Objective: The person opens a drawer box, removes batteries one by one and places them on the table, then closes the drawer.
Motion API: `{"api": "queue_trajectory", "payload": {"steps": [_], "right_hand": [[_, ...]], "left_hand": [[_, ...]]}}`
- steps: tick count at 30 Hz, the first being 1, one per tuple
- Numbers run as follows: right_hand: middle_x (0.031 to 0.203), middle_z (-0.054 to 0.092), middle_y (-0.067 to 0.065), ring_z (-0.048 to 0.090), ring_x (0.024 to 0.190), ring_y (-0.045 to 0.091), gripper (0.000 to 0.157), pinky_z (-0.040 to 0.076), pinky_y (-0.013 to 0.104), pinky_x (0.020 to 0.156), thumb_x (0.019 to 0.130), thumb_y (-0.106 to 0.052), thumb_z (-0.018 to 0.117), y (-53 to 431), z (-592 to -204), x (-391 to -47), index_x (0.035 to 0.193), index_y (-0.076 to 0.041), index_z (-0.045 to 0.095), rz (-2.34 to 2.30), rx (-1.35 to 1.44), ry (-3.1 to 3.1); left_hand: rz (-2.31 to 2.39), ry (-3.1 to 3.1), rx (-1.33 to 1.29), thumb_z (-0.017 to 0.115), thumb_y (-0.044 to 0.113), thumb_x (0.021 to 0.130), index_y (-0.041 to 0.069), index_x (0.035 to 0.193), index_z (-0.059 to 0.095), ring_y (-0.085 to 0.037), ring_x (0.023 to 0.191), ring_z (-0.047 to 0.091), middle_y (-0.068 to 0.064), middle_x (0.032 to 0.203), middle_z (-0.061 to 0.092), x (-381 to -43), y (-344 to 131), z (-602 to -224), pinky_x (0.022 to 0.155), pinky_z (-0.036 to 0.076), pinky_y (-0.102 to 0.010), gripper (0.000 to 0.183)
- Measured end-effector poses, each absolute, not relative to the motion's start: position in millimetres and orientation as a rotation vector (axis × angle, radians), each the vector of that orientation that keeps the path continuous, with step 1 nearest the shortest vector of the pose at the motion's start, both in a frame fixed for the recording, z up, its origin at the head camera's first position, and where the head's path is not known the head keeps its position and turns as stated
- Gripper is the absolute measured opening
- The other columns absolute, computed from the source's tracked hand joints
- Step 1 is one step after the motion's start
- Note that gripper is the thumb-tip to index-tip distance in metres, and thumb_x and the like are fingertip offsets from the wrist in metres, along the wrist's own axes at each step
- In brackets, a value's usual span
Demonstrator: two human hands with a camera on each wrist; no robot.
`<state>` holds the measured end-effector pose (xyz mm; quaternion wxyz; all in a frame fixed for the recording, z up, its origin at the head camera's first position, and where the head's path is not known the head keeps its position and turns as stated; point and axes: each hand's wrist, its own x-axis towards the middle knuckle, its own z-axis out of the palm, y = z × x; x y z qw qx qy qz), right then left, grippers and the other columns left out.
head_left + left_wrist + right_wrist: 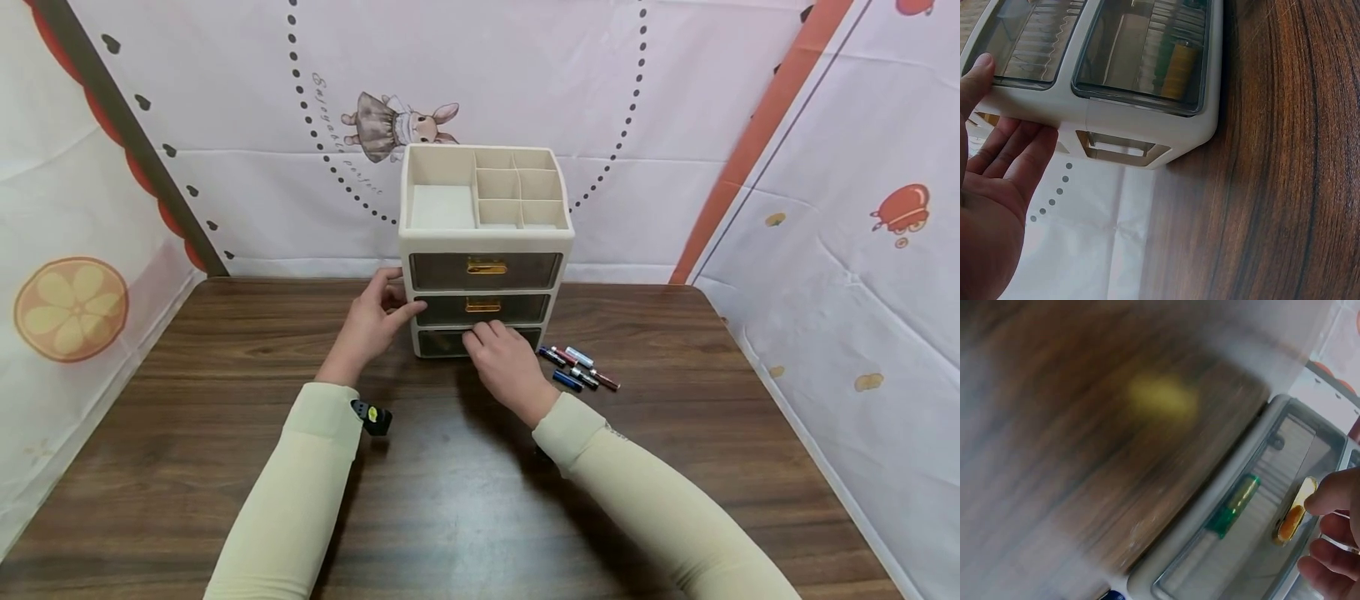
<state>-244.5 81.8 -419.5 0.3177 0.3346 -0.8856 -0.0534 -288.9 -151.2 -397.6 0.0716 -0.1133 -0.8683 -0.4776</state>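
A white drawer organizer (486, 242) with three dark clear-fronted drawers stands upright at the back of the table. My left hand (377, 318) grips its left side, thumb on the front and fingers (1013, 147) along the side wall. At the bottom drawer (442, 342) is my right hand (504, 360), fingers bent. Its thumb meets the gold drawer handle (1295, 509), and the other fingertips lie just above it. Through this drawer's front shows a green and gold cylinder (1235, 506), which looks like a battery. The bottom drawer sits flush in the organizer.
Several small battery-like cylinders (577, 369), blue, red, white and dark, lie on the wooden table (450, 500) just right of the organizer. Open compartments (517, 185) top the organizer. A printed cloth (510, 75) hangs close behind it, with more cloth at both sides.
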Motion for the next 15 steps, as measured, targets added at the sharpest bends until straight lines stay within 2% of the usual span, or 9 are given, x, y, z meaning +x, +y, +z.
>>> {"api": "queue_trajectory", "payload": {"steps": [5, 15], "right_hand": [[0.104, 0.067, 0.009, 0.064, 0.093, 0.023, 0.019, 0.055, 0.032, 0.081, 0.094, -0.004, 0.058, 85.7, -419.2, -245.8, 0.109, -0.005, 0.068, -0.115, 0.897, -2.342], [0.097, 0.065, 0.011, 0.063, 0.089, 0.026, 0.017, 0.053, 0.034, 0.084, 0.088, -0.011, 0.066, 82.8, -413.4, -252.1, 0.103, -0.003, 0.069, -0.004, 0.894, -2.403]], "left_hand": [[-1.443, -2.607, -0.338, 0.065, 0.053, 0.087, 0.029, 0.138, 0.042, -0.025, 0.103, 0.063, -0.009, 0.109, 0.065, -289.2, -151.0, -397.6, 0.088, 0.05, -0.045, 0.062], [-1.445, -2.593, -0.35, 0.066, 0.05, 0.087, 0.028, 0.138, 0.042, -0.024, 0.101, 0.064, -0.009, 0.107, 0.067, -289.9, -150.0, -397.1, 0.086, 0.05, -0.044, 0.06]]}}
